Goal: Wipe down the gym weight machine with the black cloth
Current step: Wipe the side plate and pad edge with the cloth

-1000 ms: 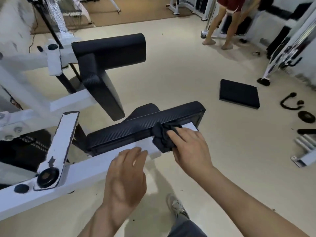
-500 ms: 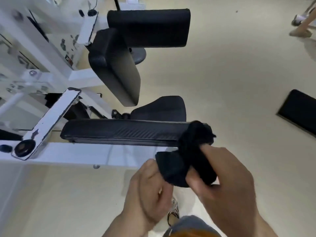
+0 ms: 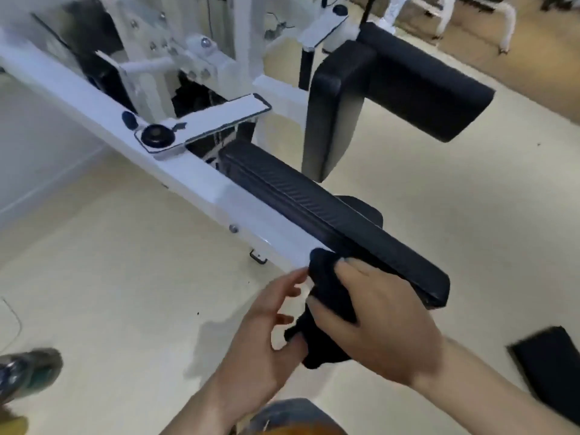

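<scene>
Hands: two are showing, both low in the frame, reaching in from the bottom edge.
Right hand (image 3: pixel 373 321): it is gripping the black cloth (image 3: pixel 329 304), fingers curling over the top of the bundle and the thumb closing on it from below.
Left hand (image 3: pixel 266 334): it is sitting just beside the cloth on its left, fingers loosely spread and half bent; the thumb is touching the cloth's hanging lower end, though motion blur is hiding whether it is pinching it.
Black cloth: one, bunched up, its upper end pressing against the near end of the white beam (image 3: pixel 175 164), right where the beam is meeting the long arm pad (image 3: pixel 329 215); its lower end is dangling between the two hands.
Weight machine (image 3: pixel 219 67): one white frame, filling the upper left, with the beam running diagonally down toward the hands.
Black pads: four are counting on the machine, namely the long arm pad lying along the beam, an upright back pad (image 3: pixel 332 108), a roller-like pad (image 3: pixel 423 86) sticking out to the right of it, and a seat pad (image 3: pixel 367 211) peeking from behind the long one.
Pivot lever (image 3: pixel 204 124): one flat white bar with a black knob, resting across the beam.
Floor mat (image 3: pixel 549 365): one dark mat, lying on the pale floor at lower right, well apart from the machine.
Shoe (image 3: pixel 28 372): one, blurring at the lower left edge.
</scene>
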`<state>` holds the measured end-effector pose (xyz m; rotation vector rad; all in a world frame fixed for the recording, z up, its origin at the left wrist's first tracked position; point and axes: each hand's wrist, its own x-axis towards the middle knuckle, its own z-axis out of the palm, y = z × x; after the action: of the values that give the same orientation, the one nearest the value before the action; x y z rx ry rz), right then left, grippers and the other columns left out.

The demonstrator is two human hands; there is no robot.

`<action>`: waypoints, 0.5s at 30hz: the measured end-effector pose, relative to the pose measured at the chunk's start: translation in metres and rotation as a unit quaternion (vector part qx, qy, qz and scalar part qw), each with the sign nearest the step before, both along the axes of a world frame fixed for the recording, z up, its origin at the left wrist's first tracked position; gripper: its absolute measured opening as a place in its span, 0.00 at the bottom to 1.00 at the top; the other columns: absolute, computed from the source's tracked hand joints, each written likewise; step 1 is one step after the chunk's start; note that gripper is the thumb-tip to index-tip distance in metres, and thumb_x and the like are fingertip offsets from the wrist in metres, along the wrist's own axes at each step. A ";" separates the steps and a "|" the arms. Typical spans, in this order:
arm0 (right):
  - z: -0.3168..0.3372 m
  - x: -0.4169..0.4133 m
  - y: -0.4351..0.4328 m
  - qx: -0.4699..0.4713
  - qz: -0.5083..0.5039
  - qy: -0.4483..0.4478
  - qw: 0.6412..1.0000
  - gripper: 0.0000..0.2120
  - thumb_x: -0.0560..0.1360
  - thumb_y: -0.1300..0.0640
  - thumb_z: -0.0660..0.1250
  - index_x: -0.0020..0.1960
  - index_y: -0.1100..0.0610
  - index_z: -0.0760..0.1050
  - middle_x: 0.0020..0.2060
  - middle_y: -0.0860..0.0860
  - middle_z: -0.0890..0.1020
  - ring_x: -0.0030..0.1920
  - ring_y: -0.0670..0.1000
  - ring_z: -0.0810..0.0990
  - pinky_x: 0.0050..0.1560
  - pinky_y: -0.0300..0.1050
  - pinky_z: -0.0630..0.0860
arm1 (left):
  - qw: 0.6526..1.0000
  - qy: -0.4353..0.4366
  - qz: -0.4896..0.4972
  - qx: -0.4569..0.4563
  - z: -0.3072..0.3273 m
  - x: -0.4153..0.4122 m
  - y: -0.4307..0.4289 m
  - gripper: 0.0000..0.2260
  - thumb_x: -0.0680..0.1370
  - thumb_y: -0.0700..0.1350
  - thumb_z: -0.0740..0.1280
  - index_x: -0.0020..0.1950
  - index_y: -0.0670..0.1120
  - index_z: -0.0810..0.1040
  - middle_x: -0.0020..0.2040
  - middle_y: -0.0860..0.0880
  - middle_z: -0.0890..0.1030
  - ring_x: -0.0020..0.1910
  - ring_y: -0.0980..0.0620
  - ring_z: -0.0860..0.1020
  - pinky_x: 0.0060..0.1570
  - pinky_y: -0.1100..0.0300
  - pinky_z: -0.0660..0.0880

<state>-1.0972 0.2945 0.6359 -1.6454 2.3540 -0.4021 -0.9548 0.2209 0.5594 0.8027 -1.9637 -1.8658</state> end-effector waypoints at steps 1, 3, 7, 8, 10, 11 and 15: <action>0.004 0.003 -0.012 0.022 -0.001 -0.041 0.999 0.14 0.71 0.38 0.60 0.36 0.44 0.60 0.33 0.40 0.67 0.33 0.42 0.71 0.32 0.34 0.64 | 0.996 0.035 0.013 0.079 0.001 0.002 0.003 0.30 0.68 0.40 0.65 0.65 0.66 0.71 0.60 0.56 0.78 0.54 0.56 0.78 0.47 0.63 0.75; 0.009 0.005 -0.023 0.031 -0.013 -0.136 0.990 0.11 0.70 0.38 0.61 0.37 0.43 0.66 0.35 0.44 0.72 0.37 0.43 0.74 0.37 0.36 0.70 | 0.960 0.136 0.043 0.242 0.000 0.012 0.004 0.28 0.65 0.41 0.66 0.64 0.59 0.76 0.56 0.47 0.81 0.47 0.50 0.80 0.42 0.60 0.76; 0.030 0.004 -0.020 0.062 -0.098 -0.254 0.960 0.24 0.65 0.37 0.65 0.50 0.55 0.71 0.43 0.54 0.80 0.45 0.55 0.81 0.44 0.64 0.79 | 0.917 0.207 0.110 0.323 0.004 0.025 0.015 0.21 0.68 0.47 0.71 0.60 0.56 0.79 0.52 0.38 0.82 0.48 0.44 0.80 0.46 0.56 0.76; 0.035 0.006 -0.016 0.064 -0.115 -0.256 0.957 0.26 0.64 0.37 0.66 0.51 0.56 0.72 0.44 0.54 0.81 0.47 0.57 0.82 0.43 0.64 0.80 | 0.929 0.187 0.131 0.290 0.007 0.025 0.019 0.18 0.70 0.46 0.70 0.59 0.58 0.79 0.50 0.39 0.82 0.47 0.45 0.80 0.46 0.56 0.75; 0.047 0.005 -0.010 0.063 -0.139 -0.273 0.950 0.23 0.64 0.40 0.69 0.52 0.54 0.75 0.45 0.52 0.83 0.46 0.55 0.84 0.40 0.63 0.82 | 0.946 0.158 0.165 0.228 0.016 0.020 0.029 0.14 0.76 0.43 0.68 0.56 0.62 0.78 0.44 0.44 0.82 0.39 0.49 0.79 0.40 0.61 0.73; 0.055 0.007 -0.008 0.060 -0.141 -0.272 0.950 0.19 0.66 0.42 0.71 0.51 0.52 0.76 0.43 0.49 0.84 0.43 0.52 0.84 0.39 0.59 0.83 | 0.949 0.145 0.188 0.206 0.020 0.016 0.034 0.15 0.78 0.40 0.66 0.54 0.62 0.78 0.41 0.47 0.82 0.35 0.51 0.78 0.36 0.63 0.73; 0.062 -0.002 -0.004 0.096 0.009 0.153 0.983 0.17 0.72 0.38 0.64 0.47 0.50 0.66 0.31 0.44 0.78 0.32 0.48 0.78 0.31 0.46 0.74 | 0.940 0.074 0.315 0.104 0.011 -0.001 0.059 0.17 0.79 0.35 0.61 0.45 0.59 0.75 0.42 0.57 0.78 0.37 0.58 0.76 0.37 0.69 0.71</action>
<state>-1.0996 0.2903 0.6980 -1.7377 2.4937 0.0896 -0.9558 0.2798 0.5706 1.1460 -1.2217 -1.6798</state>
